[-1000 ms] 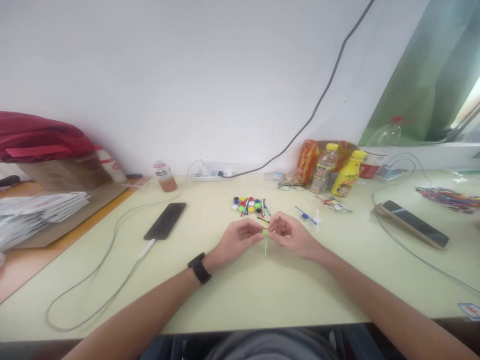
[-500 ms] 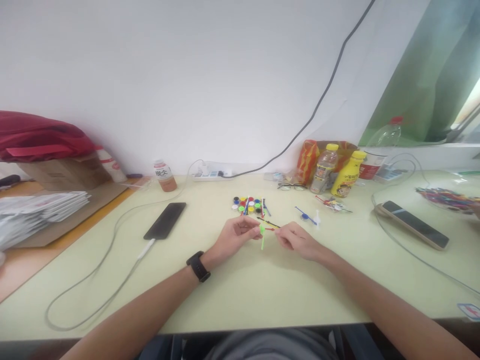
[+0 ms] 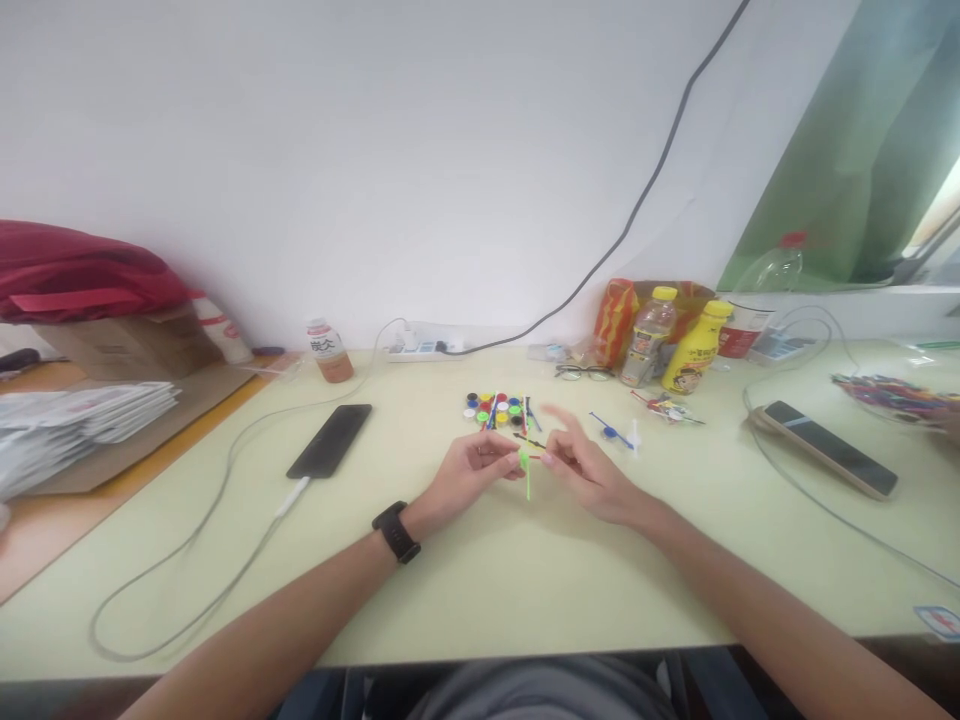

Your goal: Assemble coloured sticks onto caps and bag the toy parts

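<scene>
Plain whitish wall (image 3: 337, 170) behind pale yellow-green table (image 3: 442, 600); green panel (image 3: 817, 180) upper right.

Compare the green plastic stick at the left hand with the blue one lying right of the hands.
Support: the green stick is pinched by the left hand; the blue stick lies on the table.
Direction in view: green stick near vertical; blue stick slanting down rightward.
Shared: both have a thin shaft and a wider part.
</scene>
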Motion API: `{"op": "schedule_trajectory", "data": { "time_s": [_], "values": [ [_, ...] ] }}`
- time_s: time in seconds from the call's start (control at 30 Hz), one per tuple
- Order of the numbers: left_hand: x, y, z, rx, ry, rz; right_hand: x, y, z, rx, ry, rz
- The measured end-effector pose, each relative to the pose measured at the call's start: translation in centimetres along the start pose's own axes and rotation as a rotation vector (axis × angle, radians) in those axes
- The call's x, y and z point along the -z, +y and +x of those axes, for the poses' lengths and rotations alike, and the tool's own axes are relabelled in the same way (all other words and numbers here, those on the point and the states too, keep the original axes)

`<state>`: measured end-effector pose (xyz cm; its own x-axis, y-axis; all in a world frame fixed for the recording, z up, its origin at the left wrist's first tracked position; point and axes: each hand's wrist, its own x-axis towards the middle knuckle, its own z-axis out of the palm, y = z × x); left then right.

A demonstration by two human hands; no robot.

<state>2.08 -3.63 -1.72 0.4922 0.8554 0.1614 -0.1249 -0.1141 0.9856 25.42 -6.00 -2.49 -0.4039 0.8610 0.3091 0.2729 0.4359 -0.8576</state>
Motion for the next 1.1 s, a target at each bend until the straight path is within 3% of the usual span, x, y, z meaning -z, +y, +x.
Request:
{"op": "schedule_trajectory", "data": {
  "time_s": [0.1, 0.3, 0.5, 0.87, 1.1],
  "values": [
    [0.1, -0.1, 0.0, -0.001, 0.008, 0.001, 0.5, 0.3, 0.2, -0.066, -0.088, 0.015],
    [0.2, -0.4, 0.0, 0.0, 0.002, -0.006, 0.4, -0.3, 0.7, -0.036, 0.045, 0.037],
    [0.1, -0.4, -0.1, 0.01, -0.021, 0.017, -0.2, -1.4, 0.5, -0.03, 0.033, 0.105],
    [-0.1, 0.2, -0.3, 0.01, -0.092, 0.067, -0.3, -0.7, 0.5, -0.021, 0.002, 0.073],
    [-0.1, 0.3, -0.3, 0.008, -0.071, 0.069, -0.3, -0.6, 0.5, -0.046, 0.027, 0.028]
  ]
}}
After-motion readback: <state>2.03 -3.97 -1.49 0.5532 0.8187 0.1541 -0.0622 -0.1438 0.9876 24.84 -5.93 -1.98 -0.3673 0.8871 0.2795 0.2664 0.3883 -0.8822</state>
